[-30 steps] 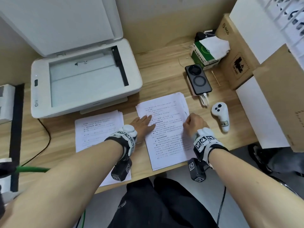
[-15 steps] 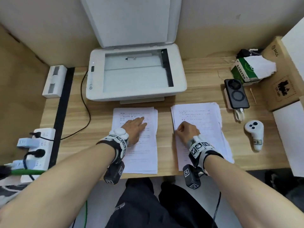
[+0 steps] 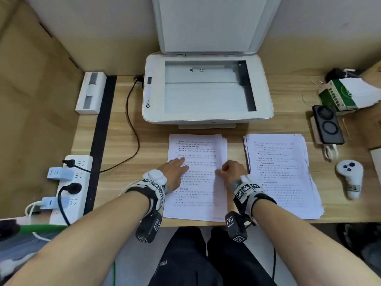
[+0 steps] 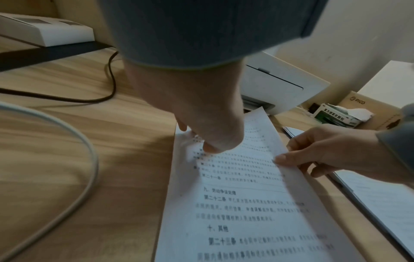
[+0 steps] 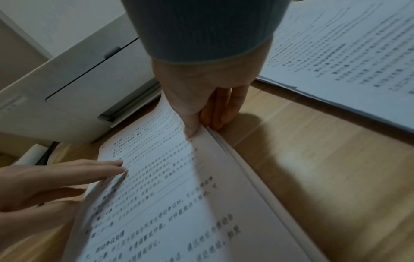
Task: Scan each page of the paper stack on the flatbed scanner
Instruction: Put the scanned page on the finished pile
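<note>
While pinched, paper stack [image 3: 198,176] between hands [image 3: 234,171].

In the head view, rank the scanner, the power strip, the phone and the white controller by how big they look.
1. Scanner
2. Power strip
3. Phone
4. Controller

The phone and controller look close in size, and the wide lens stretches the edges, so their order is unsure.
</note>
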{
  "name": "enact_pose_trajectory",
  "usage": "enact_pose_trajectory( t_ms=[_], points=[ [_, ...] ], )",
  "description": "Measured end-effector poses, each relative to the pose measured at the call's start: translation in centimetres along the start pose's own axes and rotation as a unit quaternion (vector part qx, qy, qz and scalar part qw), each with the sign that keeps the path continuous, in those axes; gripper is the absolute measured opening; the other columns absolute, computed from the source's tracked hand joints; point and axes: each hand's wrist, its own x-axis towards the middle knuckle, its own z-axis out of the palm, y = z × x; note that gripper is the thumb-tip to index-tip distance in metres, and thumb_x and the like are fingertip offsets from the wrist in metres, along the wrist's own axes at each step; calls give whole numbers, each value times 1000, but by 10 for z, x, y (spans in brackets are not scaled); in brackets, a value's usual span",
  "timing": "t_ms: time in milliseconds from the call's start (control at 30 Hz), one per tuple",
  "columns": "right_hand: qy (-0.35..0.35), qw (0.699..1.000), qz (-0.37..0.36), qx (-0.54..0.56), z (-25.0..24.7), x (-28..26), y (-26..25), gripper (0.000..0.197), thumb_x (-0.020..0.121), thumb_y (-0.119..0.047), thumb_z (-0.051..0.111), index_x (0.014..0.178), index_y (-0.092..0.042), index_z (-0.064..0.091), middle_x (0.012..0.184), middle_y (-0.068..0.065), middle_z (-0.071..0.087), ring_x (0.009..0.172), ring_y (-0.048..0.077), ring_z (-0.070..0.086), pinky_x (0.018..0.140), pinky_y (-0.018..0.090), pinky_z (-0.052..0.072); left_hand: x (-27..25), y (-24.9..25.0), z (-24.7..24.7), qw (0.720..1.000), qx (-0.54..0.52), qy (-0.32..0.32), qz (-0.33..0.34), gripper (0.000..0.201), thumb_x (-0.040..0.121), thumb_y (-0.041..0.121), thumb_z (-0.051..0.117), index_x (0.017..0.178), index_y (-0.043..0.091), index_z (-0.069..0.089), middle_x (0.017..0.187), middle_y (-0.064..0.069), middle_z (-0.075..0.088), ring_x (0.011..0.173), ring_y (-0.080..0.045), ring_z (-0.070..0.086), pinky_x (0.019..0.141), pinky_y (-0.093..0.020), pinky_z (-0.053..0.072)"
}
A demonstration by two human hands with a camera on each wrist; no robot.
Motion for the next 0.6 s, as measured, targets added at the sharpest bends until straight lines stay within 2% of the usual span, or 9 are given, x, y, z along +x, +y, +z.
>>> enact_pose_trajectory(
  t_ms=[100, 200, 333, 433, 500, 600],
  points=[
    [5, 1000, 1, 17, 0, 0, -1, 26, 78, -46, 77, 73, -26, 62, 77, -4, 64, 72, 18, 62, 58, 28, 45, 0, -4, -12, 1000, -8, 11, 11, 52, 97, 11, 39, 148, 17, 34, 160, -8, 20, 139, -31, 32, 110, -39, 34],
    [15, 1000, -1, 23, -8, -3, -7, 27, 77, -40, 81, 65, -24, 63, 70, -5, 64, 66, 16, 61, 53, 25, 40, -1, -9, -23, 999, -21, 15, 22, 50, 97, 10, 40, 147, 16, 37, 155, -8, 30, 134, -31, 39, 105, -42, 39],
    [11, 1000, -16, 9, -22, -6, -14, 25, 82, -36, 78, 65, -25, 63, 70, -7, 64, 68, 14, 61, 57, 26, 44, -5, -13, -33, 999, -27, 23, 40, 46, 98, 13, 40, 143, 17, 42, 153, -6, 35, 132, -29, 41, 101, -40, 41],
    [20, 999, -25, 9, -40, -9, -24, 22, 86, -30, 73, 67, -26, 63, 76, -9, 65, 74, 17, 63, 63, 27, 46, -9, -11, -54, 997, -18, 46, 54, 49, 98, 12, 41, 146, 18, 40, 155, -5, 33, 136, -27, 37, 105, -39, 38],
    [57, 997, -44, 11, -55, -10, -33, 18, 85, -24, 69, 68, -27, 62, 76, -11, 66, 75, 17, 63, 63, 26, 46, -14, -8, -75, 993, -17, 81, 79, 53, 94, 6, 42, 146, 17, 40, 155, -5, 33, 139, -26, 35, 108, -39, 37],
    [92, 993, -75, 2, -78, -6, -49, 19, 82, -18, 61, 72, -35, 61, 73, -12, 67, 71, 15, 65, 62, 29, 51, -17, -7, -100, 981, -18, 146, 126, 56, 89, 4, 45, 144, 15, 44, 152, -8, 37, 139, -26, 37, 110, -39, 36]
  ],
)
